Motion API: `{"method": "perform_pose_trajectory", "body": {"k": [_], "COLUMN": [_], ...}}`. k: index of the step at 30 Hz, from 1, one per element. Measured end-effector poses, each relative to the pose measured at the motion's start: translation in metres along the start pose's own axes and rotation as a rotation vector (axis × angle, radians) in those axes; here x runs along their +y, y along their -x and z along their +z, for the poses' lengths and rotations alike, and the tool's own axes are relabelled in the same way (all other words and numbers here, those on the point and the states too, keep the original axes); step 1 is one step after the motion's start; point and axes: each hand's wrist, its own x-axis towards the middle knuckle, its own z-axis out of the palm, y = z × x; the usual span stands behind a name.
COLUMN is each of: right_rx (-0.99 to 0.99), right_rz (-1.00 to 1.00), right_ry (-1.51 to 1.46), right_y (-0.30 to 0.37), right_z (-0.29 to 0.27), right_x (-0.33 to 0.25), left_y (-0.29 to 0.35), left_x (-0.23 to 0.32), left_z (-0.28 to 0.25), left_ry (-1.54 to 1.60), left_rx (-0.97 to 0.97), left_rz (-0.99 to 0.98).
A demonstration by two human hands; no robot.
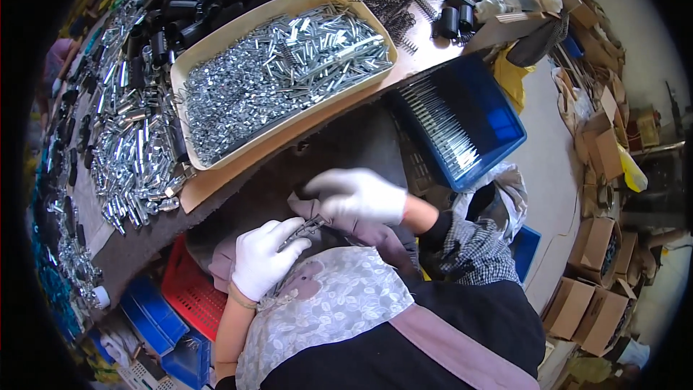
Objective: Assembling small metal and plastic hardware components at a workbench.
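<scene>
My left hand [263,263], in a white glove, is closed over my lap. Between its thumb and fingers is a small dark metal part [311,226], thin and partly toothed in outline; its exact kind I cannot make out. Just beyond it, to the right, is my right hand [367,198], also white-gloved and smeared by motion. Its fingertips point left, and whether they hold anything is not visible. Above the hands, a cream tray [281,124] on the table holds small silver metal pieces and many short metal pins [307,43].
A blue bin [498,133] with rows of thin metal rods [440,130] hangs by the table's right side. Silver fittings [137,152] pile up left of the tray; springs [393,11] and black cylinders [455,18] lie beyond. A red basket [189,285] stands below left. Cardboard boxes [599,310] line the right.
</scene>
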Motion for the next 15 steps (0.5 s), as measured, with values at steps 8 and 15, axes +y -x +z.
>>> {"method": "perform_pose_trajectory", "body": {"k": [8,15], "right_rx": [0.494,0.303], "right_rz": [0.506,0.432], "right_ry": [1.159,1.174], "right_y": [0.077,0.086], "right_z": [-0.188,-0.202], "right_x": [0.176,0.188], "left_y": [-0.006,-0.006], "left_x": [0.0,0.0], "left_z": [0.013,0.013], "left_ry": [0.049,0.04], "left_rx": [0.066,0.097], "left_rz": [-0.083,-0.087]}}
